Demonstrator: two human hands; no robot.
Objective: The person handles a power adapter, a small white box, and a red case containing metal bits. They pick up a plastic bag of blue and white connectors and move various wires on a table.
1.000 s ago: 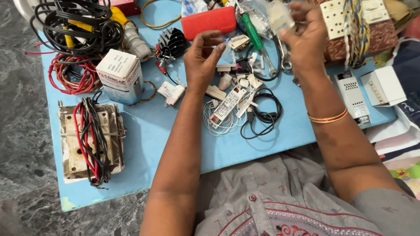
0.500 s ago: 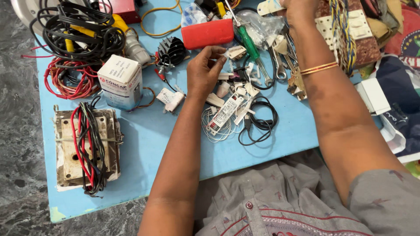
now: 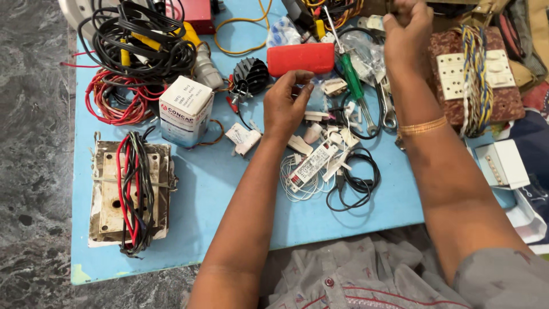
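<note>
While cupped, left hand (image 3: 286, 106) nears smooth red case (image 3: 301, 58)

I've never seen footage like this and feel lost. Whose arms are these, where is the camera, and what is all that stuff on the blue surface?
The camera is worn on a person's head and looks down, so both arms are that person's own. The left hand hovers, fingers curled, over a heap of small white plastic parts; I cannot tell if it pinches anything. The right hand reaches to the far edge, its grip hidden. On the blue table lie a red case, a green-handled screwdriver, black cable coils, red wire, a white carton and an old switch plate wrapped in wires.
</note>
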